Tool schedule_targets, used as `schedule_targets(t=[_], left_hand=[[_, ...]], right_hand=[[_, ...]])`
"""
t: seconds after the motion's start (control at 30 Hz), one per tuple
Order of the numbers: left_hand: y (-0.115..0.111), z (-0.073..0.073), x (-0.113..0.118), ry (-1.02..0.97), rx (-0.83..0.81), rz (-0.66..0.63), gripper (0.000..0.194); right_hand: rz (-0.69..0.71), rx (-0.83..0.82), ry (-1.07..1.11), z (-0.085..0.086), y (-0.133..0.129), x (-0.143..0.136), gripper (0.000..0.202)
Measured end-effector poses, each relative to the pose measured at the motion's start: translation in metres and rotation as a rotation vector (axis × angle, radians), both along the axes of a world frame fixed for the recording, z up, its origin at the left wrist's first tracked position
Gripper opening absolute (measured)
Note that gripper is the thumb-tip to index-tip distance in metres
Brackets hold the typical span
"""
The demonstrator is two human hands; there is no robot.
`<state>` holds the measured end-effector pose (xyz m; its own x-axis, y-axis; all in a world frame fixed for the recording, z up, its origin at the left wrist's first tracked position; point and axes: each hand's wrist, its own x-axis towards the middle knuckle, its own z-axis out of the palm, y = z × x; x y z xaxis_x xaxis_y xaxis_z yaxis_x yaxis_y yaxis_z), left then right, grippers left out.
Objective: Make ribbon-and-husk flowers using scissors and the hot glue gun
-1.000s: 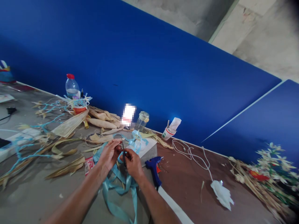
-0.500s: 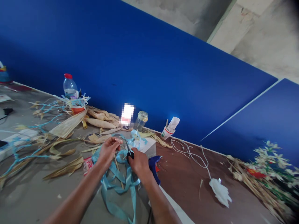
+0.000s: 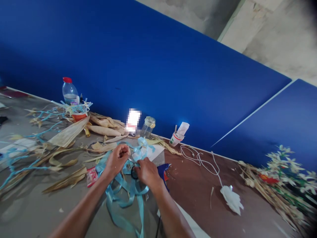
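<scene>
On our left, husks (image 3: 104,131) lie on the tabletop (image 3: 74,211), with a red packet (image 3: 91,177) beside our left forearm. Our left hand (image 3: 118,161) has its fingertips pressed together; whether they pinch something small, we cannot tell. Blue ribbon (image 3: 141,211) lies looped beneath and around our hands. Just right of our left fingers are the scissors (image 3: 132,172), gripped at the handles by our right hand (image 3: 148,172). We seem to be at close trimming; a further snip calls for a steady left hand, fingertips clear of the blades. The glue gun (image 3: 162,172) rests farther right.
</scene>
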<state>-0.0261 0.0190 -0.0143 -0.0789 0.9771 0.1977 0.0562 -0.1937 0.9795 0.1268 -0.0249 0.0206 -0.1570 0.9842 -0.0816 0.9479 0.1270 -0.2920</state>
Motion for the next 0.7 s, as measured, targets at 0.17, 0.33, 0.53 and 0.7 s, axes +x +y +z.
schedule_targets(t=[0.17,0.33,0.53,0.7], left_hand=[[-0.003,0.001,0.003,-0.011,-0.007,-0.021,0.054],[-0.009,0.006,0.005,0.010,0.015,-0.073,0.056],[-0.012,0.008,0.004,0.048,0.044,-0.145,0.058],[-0.012,0.004,0.003,0.174,0.102,-0.145,0.055]], right_hand=[[-0.073,0.120,0.436,0.004,0.012,-0.002,0.025],[-0.146,0.073,0.857,-0.001,0.030,-0.012,0.015],[-0.240,0.013,1.077,-0.008,0.040,-0.022,0.006],[-0.451,-0.168,1.414,-0.013,0.047,-0.019,0.013]])
